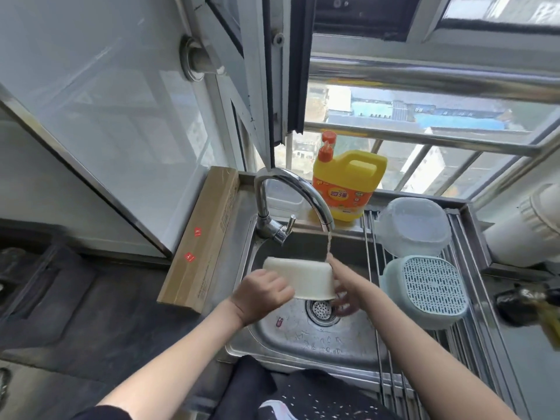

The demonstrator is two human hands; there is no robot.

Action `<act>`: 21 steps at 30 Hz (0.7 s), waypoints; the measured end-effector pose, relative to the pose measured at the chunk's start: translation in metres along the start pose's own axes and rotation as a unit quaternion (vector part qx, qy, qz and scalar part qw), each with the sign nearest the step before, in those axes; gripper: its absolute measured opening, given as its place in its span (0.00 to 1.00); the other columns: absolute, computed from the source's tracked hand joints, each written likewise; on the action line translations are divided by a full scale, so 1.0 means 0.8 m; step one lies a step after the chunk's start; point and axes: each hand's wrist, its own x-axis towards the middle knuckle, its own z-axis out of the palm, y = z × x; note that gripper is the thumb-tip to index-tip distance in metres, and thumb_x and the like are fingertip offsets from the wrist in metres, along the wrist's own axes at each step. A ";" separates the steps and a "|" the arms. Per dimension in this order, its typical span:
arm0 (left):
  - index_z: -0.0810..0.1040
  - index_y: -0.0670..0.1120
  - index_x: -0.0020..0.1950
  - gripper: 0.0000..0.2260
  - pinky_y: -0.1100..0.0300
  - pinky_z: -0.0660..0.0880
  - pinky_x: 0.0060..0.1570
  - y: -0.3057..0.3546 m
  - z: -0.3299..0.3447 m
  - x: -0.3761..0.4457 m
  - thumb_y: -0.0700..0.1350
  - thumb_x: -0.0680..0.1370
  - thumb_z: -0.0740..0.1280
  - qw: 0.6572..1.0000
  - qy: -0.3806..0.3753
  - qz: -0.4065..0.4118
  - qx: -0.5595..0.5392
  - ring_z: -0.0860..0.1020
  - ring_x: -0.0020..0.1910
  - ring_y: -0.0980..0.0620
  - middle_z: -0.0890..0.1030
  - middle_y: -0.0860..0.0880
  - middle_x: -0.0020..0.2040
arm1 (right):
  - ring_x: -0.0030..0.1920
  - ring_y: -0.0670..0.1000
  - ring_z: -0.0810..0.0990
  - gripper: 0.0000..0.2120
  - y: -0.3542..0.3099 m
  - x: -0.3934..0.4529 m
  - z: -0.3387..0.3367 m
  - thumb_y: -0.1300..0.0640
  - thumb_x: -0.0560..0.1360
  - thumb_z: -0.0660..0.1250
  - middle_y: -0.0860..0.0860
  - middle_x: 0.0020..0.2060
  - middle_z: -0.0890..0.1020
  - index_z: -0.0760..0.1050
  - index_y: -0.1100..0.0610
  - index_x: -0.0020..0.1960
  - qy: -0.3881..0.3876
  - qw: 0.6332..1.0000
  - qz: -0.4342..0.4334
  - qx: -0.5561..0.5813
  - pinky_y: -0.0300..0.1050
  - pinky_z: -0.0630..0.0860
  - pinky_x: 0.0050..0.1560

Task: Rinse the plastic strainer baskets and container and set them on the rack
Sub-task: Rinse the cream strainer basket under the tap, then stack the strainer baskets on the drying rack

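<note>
While water runs from the curved steel faucet (291, 195), a person holds a cream plastic basket (298, 275) tilted on its side over the stainless sink (303, 338). The left hand (262, 294) grips the basket's near rim with curled fingers. The right hand (345, 294) reaches under and behind the basket's far end, directly below the stream; it is blurred and partly hidden, so whether it grasps the basket or only rubs it cannot be told.

To the right, a roll-up steel rack (472, 322) spans the edge of the sink. Two pieces already sit on it, upside down: a clear plastic container (413, 227) at the back, and just in front of it a pale blue strainer basket (430, 287) with its slotted base facing up. Both appear rinsed and placed.

The task looks mostly done. The cream basket is the only piece still being rinsed, and it has yet to go on the rack, where open bars remain nearer the person.

A yellow dish soap jug (348, 183) stands on the windowsill behind the sink.
</note>
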 end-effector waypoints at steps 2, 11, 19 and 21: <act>0.71 0.50 0.28 0.14 0.65 0.64 0.24 0.009 -0.002 0.003 0.32 0.67 0.62 0.998 0.045 0.034 0.000 0.67 0.23 0.54 0.69 0.52 0.25 | 0.38 0.56 0.78 0.29 0.024 -0.010 -0.010 0.32 0.74 0.55 0.58 0.45 0.77 0.72 0.58 0.52 -0.063 0.997 0.025 0.046 0.42 0.74 0.33; 0.77 0.49 0.39 0.10 0.61 0.68 0.24 0.038 0.022 -0.005 0.37 0.63 0.73 0.992 -0.065 -0.084 -0.068 0.75 0.32 0.52 0.75 0.52 0.34 | 0.34 0.51 0.81 0.21 0.070 -0.039 -0.047 0.55 0.75 0.64 0.56 0.38 0.84 0.69 0.62 0.65 -0.123 0.945 -0.077 0.294 0.40 0.74 0.43; 0.71 0.42 0.65 0.14 0.50 0.76 0.48 0.042 0.013 0.030 0.43 0.81 0.57 0.431 -0.090 -0.636 -0.634 0.75 0.61 0.41 0.74 0.43 0.66 | 0.54 0.60 0.83 0.32 0.088 -0.049 -0.045 0.69 0.70 0.69 0.61 0.58 0.81 0.65 0.53 0.71 -0.140 0.933 -0.145 0.297 0.60 0.80 0.49; 0.75 0.42 0.59 0.14 0.54 0.78 0.43 0.040 0.008 0.033 0.49 0.81 0.59 0.395 -0.084 -0.606 -0.685 0.78 0.56 0.46 0.78 0.43 0.61 | 0.58 0.62 0.80 0.37 0.085 -0.056 -0.050 0.71 0.68 0.70 0.62 0.62 0.77 0.62 0.50 0.71 -0.146 0.932 -0.180 0.278 0.62 0.78 0.54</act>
